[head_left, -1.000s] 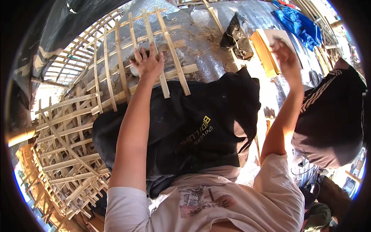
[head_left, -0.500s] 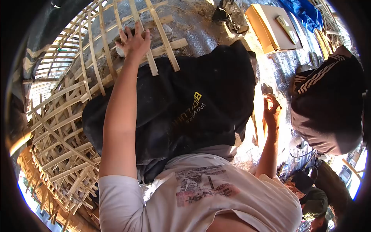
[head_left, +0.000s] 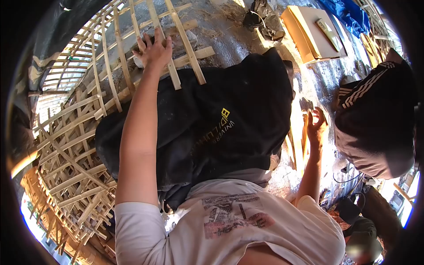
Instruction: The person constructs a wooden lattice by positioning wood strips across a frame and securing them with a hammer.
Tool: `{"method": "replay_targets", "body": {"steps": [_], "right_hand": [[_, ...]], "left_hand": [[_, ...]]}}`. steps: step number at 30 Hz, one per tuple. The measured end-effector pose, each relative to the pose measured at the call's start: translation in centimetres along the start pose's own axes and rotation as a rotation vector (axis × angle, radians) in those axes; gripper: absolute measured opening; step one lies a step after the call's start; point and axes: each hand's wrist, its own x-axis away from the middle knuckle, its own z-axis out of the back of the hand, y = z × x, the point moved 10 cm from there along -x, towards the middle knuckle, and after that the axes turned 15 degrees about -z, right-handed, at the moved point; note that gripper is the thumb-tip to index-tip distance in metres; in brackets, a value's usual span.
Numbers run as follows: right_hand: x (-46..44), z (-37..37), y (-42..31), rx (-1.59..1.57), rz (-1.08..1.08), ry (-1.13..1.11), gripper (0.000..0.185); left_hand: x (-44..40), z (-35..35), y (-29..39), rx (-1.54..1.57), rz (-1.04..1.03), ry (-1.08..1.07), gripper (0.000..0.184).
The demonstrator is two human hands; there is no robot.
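Note:
My left hand (head_left: pixel 154 54) lies with fingers spread on a bamboo lattice (head_left: pixel 190 48) of crossed flat strips. The lattice's strip ends reach over the dark cloth with yellow lettering (head_left: pixel 229 132) that covers my lap. On the other side, my right hand (head_left: pixel 317 126) is curled, thumb and fingers bent towards each other at the upper end of a thin bamboo strip (head_left: pixel 304 141). Glare washes out the exact contact there. Another strip stands beside it, close to my knee.
A pile of woven bamboo pieces (head_left: pixel 75 168) is at the left. A cardboard box (head_left: pixel 309 37) carries a tan-handled tool (head_left: pixel 327 33). Near it are a crumpled dark bag (head_left: pixel 265 22) and blue sheeting (head_left: pixel 349 15). A person's dark-clothed knee (head_left: pixel 375 115) is close on the right.
My right hand has shifted slightly right, and the bamboo strips beside it show more clearly. My left hand stays on the lattice, its fingers slightly more spread.

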Motion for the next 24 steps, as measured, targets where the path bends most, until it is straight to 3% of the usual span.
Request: {"method": "replay_targets", "body": {"steps": [2,7,8,11,12,15,17,19,24], "right_hand": [[-1.4,-1.1,-3.5,0.040,-0.022,-0.070,0.029],[-4.6,-4.1,-7.5,0.026,0.209,-0.100,0.024],[-4.3,-3.1,-8.8,0.043,0.119,-0.126,0.020],[-4.4,-2.6,-3.6,-0.028,0.020,-0.085,0.018],[-3.5,-1.5,-2.9,-0.107,-0.113,-0.137,0.017],[-2.4,-0.5,3.8,0.256,-0.031,-0.075,0.018],[-0.3,-0.2,7.8,0.283,-0.046,-0.079,0.020],[1.6,0.0,7.1,0.319,-0.157,-0.189,0.018],[4.0,-0.4,6.7,0.318,-0.116,-0.084,0.024]], "left_hand": [[0.0,0.0,0.0,0.009,0.003,0.005,0.070],[0.2,0.4,0.6,0.026,-0.002,-0.044,0.069],[0.1,0.4,0.5,0.030,0.000,-0.043,0.069],[0.1,0.3,0.2,0.025,0.001,-0.017,0.069],[0.1,0.3,0.2,0.022,-0.003,-0.006,0.069],[0.1,0.3,0.2,0.020,-0.009,0.012,0.069],[0.2,0.5,0.3,0.024,-0.009,0.015,0.069],[0.1,0.1,0.3,0.012,-0.011,0.008,0.069],[0.3,0.3,0.4,0.024,-0.017,-0.006,0.069]]}}
